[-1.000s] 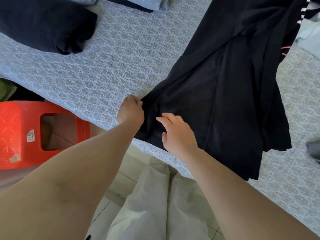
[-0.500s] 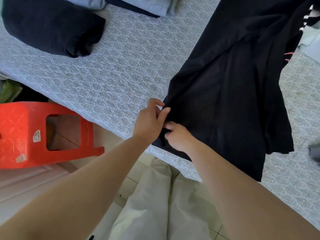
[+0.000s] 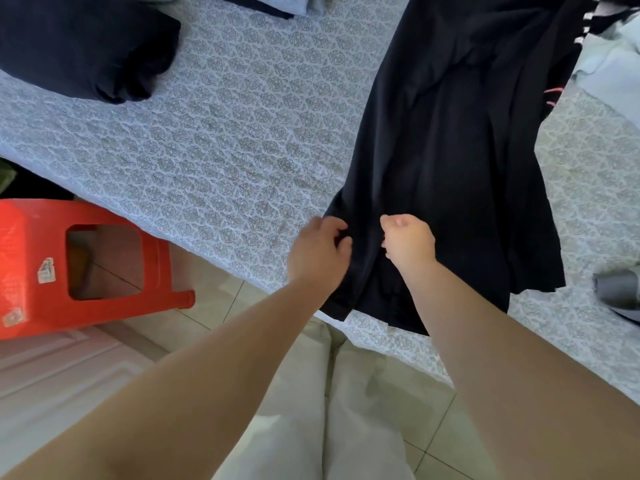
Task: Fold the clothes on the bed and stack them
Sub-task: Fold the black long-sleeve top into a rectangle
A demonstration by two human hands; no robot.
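Note:
A long black garment (image 3: 450, 150) lies stretched across the patterned bed (image 3: 225, 150), its near end hanging over the bed's front edge. My left hand (image 3: 318, 252) pinches the garment's near left edge between thumb and fingers. My right hand (image 3: 408, 240) is curled into the cloth just to the right of it, gripping a fold. The two hands are a short gap apart. A folded dark navy garment (image 3: 79, 46) sits at the back left of the bed.
A red plastic stool (image 3: 86, 265) stands on the tiled floor left of me, against the bed's edge. Light blue folded cloth (image 3: 277, 1) lies at the far edge. More clothes (image 3: 602, 64) pile up at the right, and a grey object (image 3: 620, 289) sits at the right edge.
My hands, which met at the garment's near corner half a second ago, have drawn apart, each holding cloth. The near edge has spread wider.

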